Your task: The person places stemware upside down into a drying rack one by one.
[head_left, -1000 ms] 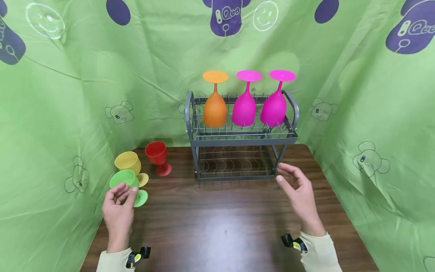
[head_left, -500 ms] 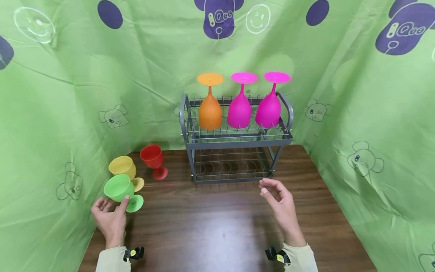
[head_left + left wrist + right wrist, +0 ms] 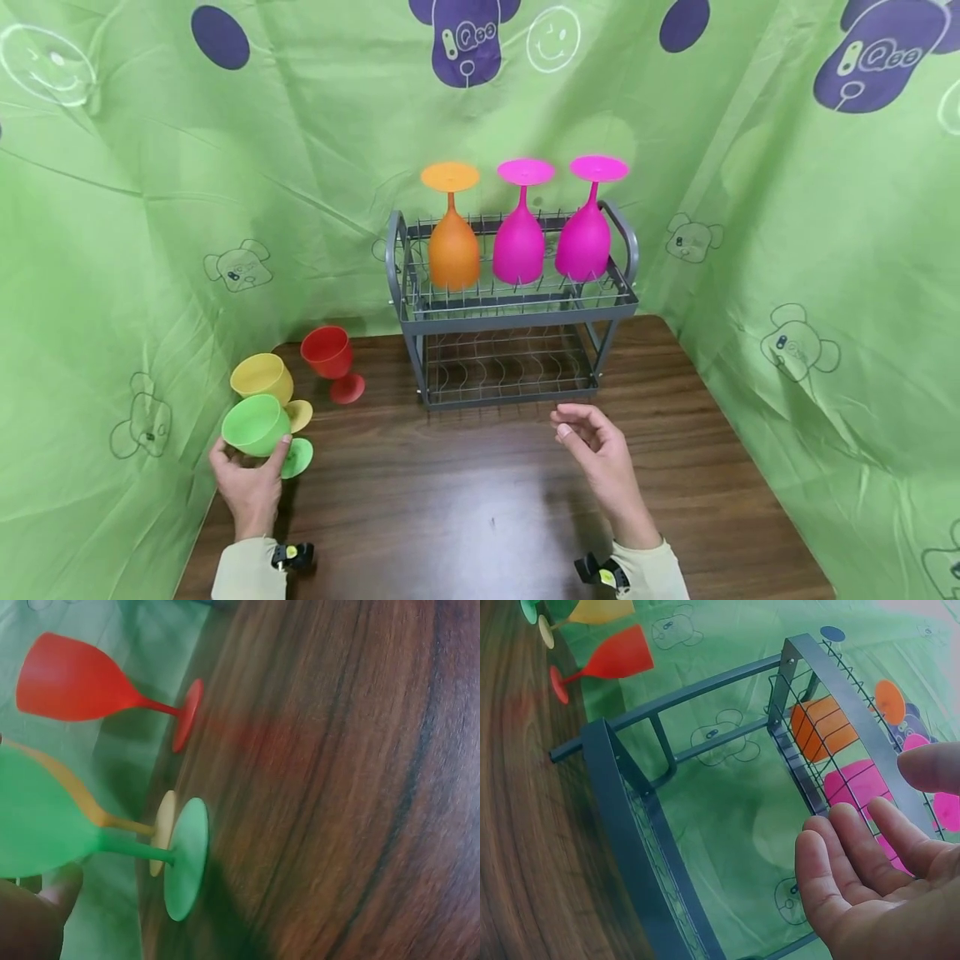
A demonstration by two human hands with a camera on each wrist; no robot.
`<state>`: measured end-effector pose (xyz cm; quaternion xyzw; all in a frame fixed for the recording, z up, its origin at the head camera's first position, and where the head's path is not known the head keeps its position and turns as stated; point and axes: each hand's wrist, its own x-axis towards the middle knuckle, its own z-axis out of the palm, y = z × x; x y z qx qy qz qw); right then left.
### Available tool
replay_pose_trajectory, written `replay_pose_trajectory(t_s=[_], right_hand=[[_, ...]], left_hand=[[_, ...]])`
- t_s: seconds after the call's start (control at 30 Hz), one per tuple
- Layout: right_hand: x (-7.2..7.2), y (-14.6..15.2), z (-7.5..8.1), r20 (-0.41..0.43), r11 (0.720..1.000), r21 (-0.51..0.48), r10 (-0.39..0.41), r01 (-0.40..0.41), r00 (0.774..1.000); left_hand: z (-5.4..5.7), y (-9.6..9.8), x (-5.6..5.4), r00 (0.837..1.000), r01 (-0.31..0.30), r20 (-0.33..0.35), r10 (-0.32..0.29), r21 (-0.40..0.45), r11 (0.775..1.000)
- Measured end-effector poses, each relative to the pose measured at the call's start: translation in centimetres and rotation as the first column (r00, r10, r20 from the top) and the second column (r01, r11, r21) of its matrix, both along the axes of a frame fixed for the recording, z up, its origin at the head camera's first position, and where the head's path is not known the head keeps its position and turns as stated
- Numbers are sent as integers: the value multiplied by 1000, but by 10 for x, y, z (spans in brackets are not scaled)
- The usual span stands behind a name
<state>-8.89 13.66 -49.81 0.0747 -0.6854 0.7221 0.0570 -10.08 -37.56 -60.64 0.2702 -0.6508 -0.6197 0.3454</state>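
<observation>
At the left of the table, my left hand (image 3: 249, 492) grips the bowl of a green wine glass (image 3: 251, 427), thumb on one side and fingers on the other. The left wrist view shows the green glass's stem and foot (image 3: 186, 859) upright, with the thumb low against its bowl. Just behind it stands a yellow wine glass (image 3: 262, 379), partly hidden by the green one. A red wine glass (image 3: 327, 353) stands farther back. My right hand (image 3: 602, 462) hovers before the rack, fingers loosely bent and holding nothing; its wrist view shows the palm (image 3: 885, 907) up close.
A grey two-tier dish rack (image 3: 521, 319) stands at the table's back. On its top tier, one orange wine glass (image 3: 453, 250) and two pink wine glasses (image 3: 519, 248) sit upside down. Green patterned cloth (image 3: 322, 108) surrounds the wooden table (image 3: 450, 492) on three sides.
My left hand has come down to the green glass and closed round its bowl. My right hand has drawn toward the middle of the table. The head view has shifted slightly.
</observation>
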Motion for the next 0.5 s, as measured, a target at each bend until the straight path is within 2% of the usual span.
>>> replay_pose_trajectory(t_s=[0.2,0.5], right_hand=[[2,-2,-3,13,1000,14,18,-18,1000],[1,-3,-1,2,999,7,32,-32,999]], left_hand=[[-5,0,3,998,7,-63,-3,55,998],[1,1,4,997,13,-73,-7,75,997]])
